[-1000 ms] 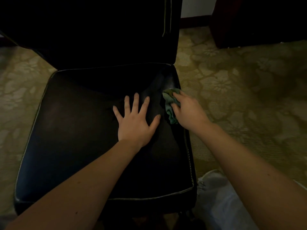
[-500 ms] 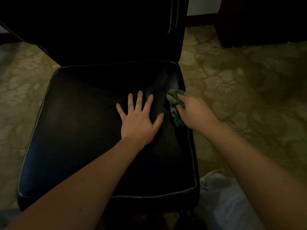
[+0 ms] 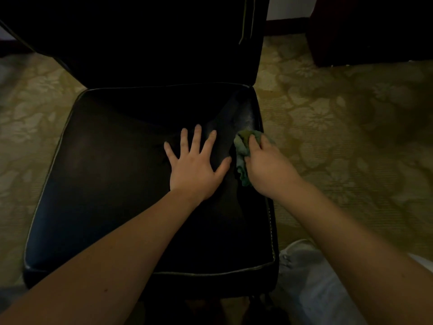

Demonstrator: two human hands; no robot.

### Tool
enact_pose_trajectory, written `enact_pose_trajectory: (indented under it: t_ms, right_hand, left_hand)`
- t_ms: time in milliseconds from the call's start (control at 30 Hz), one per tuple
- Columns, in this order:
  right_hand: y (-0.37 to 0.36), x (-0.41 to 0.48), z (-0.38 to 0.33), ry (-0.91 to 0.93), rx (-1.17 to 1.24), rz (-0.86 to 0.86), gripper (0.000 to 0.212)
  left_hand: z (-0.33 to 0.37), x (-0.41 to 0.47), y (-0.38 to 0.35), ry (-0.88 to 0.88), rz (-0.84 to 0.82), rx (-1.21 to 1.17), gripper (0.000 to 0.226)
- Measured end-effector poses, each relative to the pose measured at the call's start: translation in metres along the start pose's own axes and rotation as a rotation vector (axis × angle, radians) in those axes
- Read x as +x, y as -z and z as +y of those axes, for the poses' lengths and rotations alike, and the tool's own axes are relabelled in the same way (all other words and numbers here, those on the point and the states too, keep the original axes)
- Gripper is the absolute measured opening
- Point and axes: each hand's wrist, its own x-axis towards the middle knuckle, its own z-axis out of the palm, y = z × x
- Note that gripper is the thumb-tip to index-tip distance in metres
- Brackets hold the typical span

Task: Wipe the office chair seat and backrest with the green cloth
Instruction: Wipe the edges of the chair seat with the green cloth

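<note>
The black leather chair seat (image 3: 105,184) with pale piping fills the middle of the head view, and its dark backrest (image 3: 152,38) rises behind it. My left hand (image 3: 196,167) lies flat on the seat with the fingers spread. Just to its right, my right hand (image 3: 267,167) presses the bunched green cloth (image 3: 241,146) against the seat's right edge. Part of the cloth is hidden under that hand.
Patterned olive carpet (image 3: 339,127) surrounds the chair. A dark piece of furniture (image 3: 370,26) stands at the back right. A pale grey shoe and trouser leg (image 3: 304,277) sit by the seat's front right corner.
The right hand and cloth have shifted slightly along the seat's right edge. The left hand stays flat on the seat. The view has drifted a little.
</note>
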Motion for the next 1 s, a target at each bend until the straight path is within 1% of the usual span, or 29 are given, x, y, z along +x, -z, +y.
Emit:
enact_pose_trajectory:
  t_ms: [133, 267, 367, 433, 533, 600, 700, 800, 900, 1000]
  right_hand:
    - [0.003, 0.005, -0.007, -0.023, 0.024, 0.027, 0.069]
    - [0.004, 0.000, -0.005, -0.011, 0.047, 0.049, 0.071]
    - [0.003, -0.007, 0.000, 0.015, 0.086, 0.079, 0.068]
    - [0.000, -0.012, 0.000, 0.001, 0.092, 0.089, 0.066]
    - [-0.018, -0.022, -0.004, -0.008, 0.002, 0.090, 0.066]
    - [-0.025, -0.028, -0.008, -0.016, -0.060, 0.093, 0.067]
    - [-0.023, -0.032, -0.013, -0.041, -0.051, 0.088, 0.066]
    - [-0.028, -0.017, -0.009, 0.004, -0.093, 0.102, 0.068]
    - [-0.031, -0.003, -0.004, 0.005, -0.079, 0.079, 0.068]
    - [-0.018, -0.005, -0.002, 0.053, -0.095, 0.108, 0.064]
  left_hand:
    - [0.000, 0.002, 0.009, -0.008, -0.065, -0.019, 0.080]
    - [-0.004, 0.001, 0.021, -0.044, -0.126, 0.019, 0.081]
    - [-0.004, -0.014, 0.025, -0.089, -0.100, 0.096, 0.078]
    - [-0.003, -0.028, 0.024, -0.090, -0.109, 0.067, 0.076]
    - [-0.004, -0.041, 0.016, -0.058, -0.132, -0.012, 0.074]
    - [-0.006, -0.044, 0.012, -0.064, -0.122, 0.002, 0.074]
    - [-0.009, -0.044, 0.009, -0.081, -0.110, 0.011, 0.070]
    - [-0.011, -0.044, 0.008, -0.088, -0.107, -0.009, 0.068]
    - [-0.010, -0.043, 0.006, -0.081, -0.103, 0.001, 0.068]
    - [-0.006, -0.043, 0.005, -0.065, -0.085, 0.000, 0.068]
